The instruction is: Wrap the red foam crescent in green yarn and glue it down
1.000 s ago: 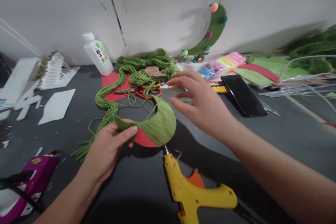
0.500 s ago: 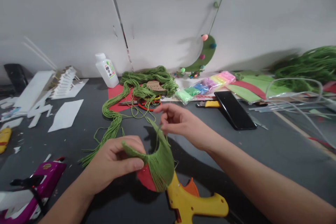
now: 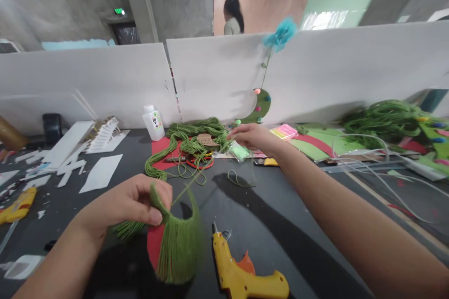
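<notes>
My left hand is closed on the tip of a red crescent wrapped in green yarn, held just above the dark table. A single green strand runs taut from the crescent up toward my right hand. That hand is stretched far out, fingers pinched together on the strand beside the green yarn skein. A loose loop of yarn lies on the table below my right forearm.
A yellow glue gun lies right of the crescent. A white bottle, red paper and scissors sit near the skein. White foam pieces lie left; green yarn and felt right. A person stands beyond the white partition.
My right hand has pulled the strand away from the crescent, reaching far out to the skein. My left hand lowered the crescent toward me. The camera tilted up, showing the room beyond.
</notes>
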The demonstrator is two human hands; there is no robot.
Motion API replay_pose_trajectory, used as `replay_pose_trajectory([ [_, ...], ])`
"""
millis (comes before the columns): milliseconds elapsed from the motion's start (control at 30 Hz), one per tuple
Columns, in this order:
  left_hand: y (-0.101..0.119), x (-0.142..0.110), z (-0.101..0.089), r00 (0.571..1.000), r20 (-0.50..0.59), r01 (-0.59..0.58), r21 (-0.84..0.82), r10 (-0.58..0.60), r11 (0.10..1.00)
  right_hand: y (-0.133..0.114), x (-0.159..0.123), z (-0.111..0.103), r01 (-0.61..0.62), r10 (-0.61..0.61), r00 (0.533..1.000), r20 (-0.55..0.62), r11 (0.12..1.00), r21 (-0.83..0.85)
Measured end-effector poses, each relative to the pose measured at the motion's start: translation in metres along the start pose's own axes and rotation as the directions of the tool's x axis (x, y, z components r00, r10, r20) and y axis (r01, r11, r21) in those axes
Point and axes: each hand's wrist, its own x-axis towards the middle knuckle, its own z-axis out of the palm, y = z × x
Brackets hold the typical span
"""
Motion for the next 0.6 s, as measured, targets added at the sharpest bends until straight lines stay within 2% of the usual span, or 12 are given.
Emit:
replay_pose_trajectory([
  [67, 0.002, 0.009, 0.005, 0.999, 0.037, 0.018, -0.042, -0.017, 0.999, -0.004, 0.017, 0.007, 0.000, 0.004, 0.995, -0.095, 0.999, 0.034],
  [100, 0.002, 0.014, 0.009, 1.000, 0.017, 0.012, -0.065, -0.011, 0.998, -0.007, 0.024, 0.012, 0.003, 0.003, 0.991, -0.131, 0.999, 0.043],
  [200, 0.003, 0.029, 0.021, 0.988, -0.153, -0.038, -0.148, 0.015, 0.988, -0.020, 0.031, 0.028, 0.030, -0.021, 0.973, -0.229, 0.999, 0.035],
  [267, 0.003, 0.038, 0.027, 0.953, -0.303, -0.080, -0.218, 0.011, 0.973, -0.032, 0.018, 0.035, 0.063, -0.055, 0.937, -0.346, 0.998, 0.012],
  [333, -0.001, 0.045, 0.031, 0.903, -0.428, -0.117, -0.281, -0.016, 0.953, -0.044, -0.009, 0.039, 0.094, -0.086, 0.879, -0.469, 0.996, -0.006],
  [400, -0.007, 0.052, 0.032, 0.854, -0.517, -0.147, -0.341, -0.055, 0.929, -0.052, -0.041, 0.045, 0.120, -0.111, 0.842, -0.527, 0.993, -0.017],
  [433, -0.012, 0.056, 0.031, 0.829, -0.554, -0.161, -0.370, -0.078, 0.915, -0.055, -0.055, 0.050, 0.135, -0.125, 0.859, -0.497, 0.991, -0.015],
  [467, -0.018, 0.060, 0.031, 0.805, -0.585, -0.178, -0.399, -0.101, 0.899, -0.055, -0.068, 0.056, 0.135, -0.122, 0.925, -0.359, 0.991, 0.011],
  [500, -0.023, 0.063, 0.031, 0.781, -0.613, -0.197, -0.426, -0.122, 0.883, -0.053, -0.076, 0.064, 0.093, -0.085, 0.984, -0.157, 0.995, 0.043],
  [533, -0.028, 0.067, 0.032, 0.758, -0.637, -0.217, -0.451, -0.141, 0.866, -0.050, -0.082, 0.074, 0.032, -0.033, 0.999, 0.015, 0.997, 0.073],
  [567, -0.033, 0.069, 0.034, 0.737, -0.657, -0.239, -0.472, -0.158, 0.849, -0.045, -0.084, 0.085, -0.012, -0.002, 0.991, 0.131, 0.994, 0.108],
  [600, -0.037, 0.071, 0.036, 0.719, -0.674, -0.260, -0.490, -0.172, 0.832, -0.039, -0.083, 0.096, -0.030, 0.003, 0.984, 0.181, 0.989, 0.145],
])
